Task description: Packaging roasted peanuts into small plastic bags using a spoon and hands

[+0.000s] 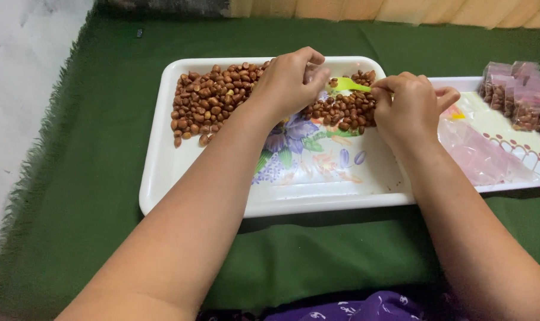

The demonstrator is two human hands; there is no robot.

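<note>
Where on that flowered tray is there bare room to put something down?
The near half of the white tray is bare, below the roasted peanuts and between the forearms. The far edge is crowded: nuts, left hand, right hand with a green scoop. The second tray holds filled packets and empty bags.

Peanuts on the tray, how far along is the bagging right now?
Done: a cluster of filled small bags sits at the right on the second tray. In hand: the right hand holds a yellow-green spoon over the peanuts, and the left hand pinches what seems a clear bag beside it. Left: a large heap remains on the white floral tray, and empty bags lie waiting.
</note>
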